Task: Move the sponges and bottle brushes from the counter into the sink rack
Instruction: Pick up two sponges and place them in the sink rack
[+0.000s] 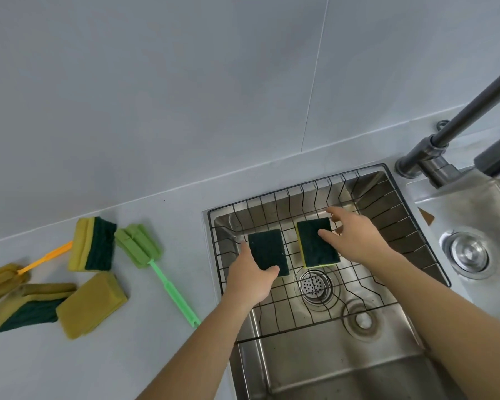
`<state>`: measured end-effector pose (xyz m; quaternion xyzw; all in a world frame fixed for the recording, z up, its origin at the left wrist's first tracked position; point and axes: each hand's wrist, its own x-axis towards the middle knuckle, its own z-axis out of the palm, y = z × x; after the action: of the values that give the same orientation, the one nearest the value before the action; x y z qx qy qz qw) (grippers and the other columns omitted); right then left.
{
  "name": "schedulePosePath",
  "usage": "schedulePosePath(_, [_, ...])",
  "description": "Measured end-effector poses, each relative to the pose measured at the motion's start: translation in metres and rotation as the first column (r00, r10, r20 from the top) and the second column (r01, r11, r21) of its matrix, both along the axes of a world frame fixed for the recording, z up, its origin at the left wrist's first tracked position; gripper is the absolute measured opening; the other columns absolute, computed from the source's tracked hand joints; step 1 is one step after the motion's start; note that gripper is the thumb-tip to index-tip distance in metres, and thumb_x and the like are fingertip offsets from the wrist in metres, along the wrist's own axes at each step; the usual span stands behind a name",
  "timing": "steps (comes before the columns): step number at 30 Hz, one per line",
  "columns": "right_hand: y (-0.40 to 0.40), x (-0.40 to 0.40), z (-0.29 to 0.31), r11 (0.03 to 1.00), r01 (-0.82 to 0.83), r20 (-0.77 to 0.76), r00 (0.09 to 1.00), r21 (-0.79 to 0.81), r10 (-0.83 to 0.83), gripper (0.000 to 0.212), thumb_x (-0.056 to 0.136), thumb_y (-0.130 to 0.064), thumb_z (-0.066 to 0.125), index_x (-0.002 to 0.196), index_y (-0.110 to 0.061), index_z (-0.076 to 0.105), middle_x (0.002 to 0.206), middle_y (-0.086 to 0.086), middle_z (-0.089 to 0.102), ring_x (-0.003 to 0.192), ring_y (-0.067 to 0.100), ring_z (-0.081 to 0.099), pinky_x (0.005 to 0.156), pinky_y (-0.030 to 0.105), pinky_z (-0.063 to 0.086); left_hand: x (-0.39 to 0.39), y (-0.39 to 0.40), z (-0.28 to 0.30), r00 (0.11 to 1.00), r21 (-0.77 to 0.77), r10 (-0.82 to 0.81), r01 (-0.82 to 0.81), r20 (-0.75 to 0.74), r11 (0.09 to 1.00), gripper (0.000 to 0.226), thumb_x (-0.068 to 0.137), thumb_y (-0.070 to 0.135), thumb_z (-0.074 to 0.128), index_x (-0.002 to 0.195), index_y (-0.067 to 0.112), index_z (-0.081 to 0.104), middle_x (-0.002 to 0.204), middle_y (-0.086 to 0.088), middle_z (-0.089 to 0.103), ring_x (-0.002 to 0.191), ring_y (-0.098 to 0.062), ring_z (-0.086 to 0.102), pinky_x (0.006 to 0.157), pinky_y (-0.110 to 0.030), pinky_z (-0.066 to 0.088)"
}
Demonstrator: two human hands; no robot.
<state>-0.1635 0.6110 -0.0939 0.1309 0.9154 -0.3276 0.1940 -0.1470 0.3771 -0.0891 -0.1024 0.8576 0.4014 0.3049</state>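
Observation:
A black wire rack (pixel 422 235) sits in the left steel sink. Two sponges lie green side up on it. My left hand (pixel 250 277) grips the left sponge (pixel 267 251) by its near edge. The right sponge (pixel 316 245) rests flat, and my right hand (pixel 354 236) hovers over its right edge with fingers spread, holding nothing. On the counter to the left lie several yellow-green sponges (pixel 94 245), a green bottle brush (pixel 156 269) and an orange-handled bottle brush (pixel 18 269).
A dark grey faucet (pixel 445 134) rises at the back right of the sink. A second basin with a steel drain (pixel 469 254) lies to the right. A tiled wall stands behind the counter.

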Motion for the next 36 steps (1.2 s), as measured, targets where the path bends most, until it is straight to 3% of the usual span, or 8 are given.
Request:
schedulePosePath(2, [0.001,0.002,0.006,0.995,-0.093,-0.035,0.995,0.042,0.094,0.066,0.089,-0.035,0.068,0.147,-0.020,0.039,0.144,0.006,0.052,0.126,0.026,0.052,0.100,0.041,0.047,-0.003,-0.005,0.011,0.997,-0.043,-0.069,0.067,-0.047,0.997,0.078,0.084,0.027,0.070,0.146,0.018,0.022,0.125,0.000,0.053,0.096,-0.006,0.054,0.056,-0.007,0.049])
schedulePosePath(3, [-0.001,0.003,0.009,0.984,-0.167,-0.034,0.985,0.060,0.169,0.071,0.088,-0.035,0.070,0.148,-0.021,0.036,0.149,0.004,0.046,0.131,0.025,0.048,0.104,0.040,0.044,-0.005,-0.006,0.017,0.989,-0.079,-0.120,0.113,-0.089,0.990,0.082,0.084,0.026,0.070,0.148,0.016,0.019,0.137,-0.002,0.047,0.109,-0.010,0.053,0.073,-0.008,0.052])
schedulePosePath(5, [-0.006,0.005,0.014,0.934,-0.341,0.019,0.940,0.107,0.341,0.087,0.083,-0.038,0.073,0.153,-0.022,0.024,0.159,0.000,0.030,0.141,0.022,0.035,0.111,0.040,0.037,-0.010,-0.006,0.021,0.938,-0.177,-0.290,0.258,-0.188,0.950,0.087,0.082,0.027,0.072,0.148,0.018,0.018,0.152,-0.002,0.032,0.135,-0.023,0.039,0.104,-0.033,0.046])
schedulePosePath(7, [-0.012,0.005,0.014,0.855,-0.482,0.094,0.876,0.192,0.473,0.104,0.079,-0.041,0.077,0.156,-0.022,0.010,0.164,-0.003,0.015,0.149,0.020,0.018,0.116,0.042,0.029,-0.015,-0.002,0.017,0.832,-0.280,-0.510,0.448,-0.218,0.849,0.092,0.076,0.031,0.076,0.147,0.019,0.018,0.154,-0.006,0.025,0.140,-0.028,0.031,0.108,-0.046,0.042])
schedulePosePath(10, [-0.016,0.003,0.009,0.775,-0.562,0.149,0.826,0.289,0.544,0.112,0.075,-0.040,0.080,0.156,-0.020,0.003,0.164,-0.003,0.011,0.151,0.021,0.007,0.119,0.042,0.021,-0.020,0.004,0.003,0.665,-0.450,-0.729,0.607,-0.164,0.655,0.106,0.072,0.035,0.079,0.150,0.013,0.011,0.158,-0.008,0.016,0.144,-0.026,0.020,0.117,-0.042,0.026])
schedulePosePath(17, [-0.018,-0.003,0.005,0.780,-0.552,0.076,0.827,0.297,0.557,0.100,0.076,-0.036,0.078,0.153,-0.019,0.017,0.156,-0.001,0.031,0.144,0.019,0.025,0.110,0.038,0.038,-0.031,0.001,-0.015,0.542,-0.533,-0.795,0.603,-0.272,0.594,0.091,0.067,0.035,0.080,0.140,0.012,0.030,0.139,-0.006,0.041,0.126,-0.022,0.042,0.105,-0.036,0.039])
schedulePosePath(25, [-0.053,-0.028,0.002,0.805,-0.547,-0.069,0.816,0.228,0.574,0.081,0.070,-0.029,0.080,0.138,-0.023,0.036,0.138,-0.001,0.047,0.131,0.020,0.040,0.103,0.041,0.048,-0.051,-0.018,-0.012,0.610,-0.509,-0.725,0.535,-0.319,0.674,0.086,0.067,0.037,0.077,0.138,0.013,0.036,0.134,-0.003,0.045,0.122,-0.019,0.044,0.099,-0.031,0.045])
schedulePosePath(36, [-0.071,-0.032,-0.002,0.757,-0.586,-0.038,0.783,0.289,0.621,0.070,0.076,-0.020,0.076,0.136,-0.016,0.041,0.145,0.005,0.040,0.143,0.026,0.027,0.107,0.043,0.045,-0.052,-0.025,-0.017,0.594,-0.561,-0.734,0.502,-0.330,0.659,0.086,0.072,0.038,0.074,0.142,0.011,0.033,0.141,-0.006,0.042,0.126,-0.021,0.042,0.107,-0.032,0.037])
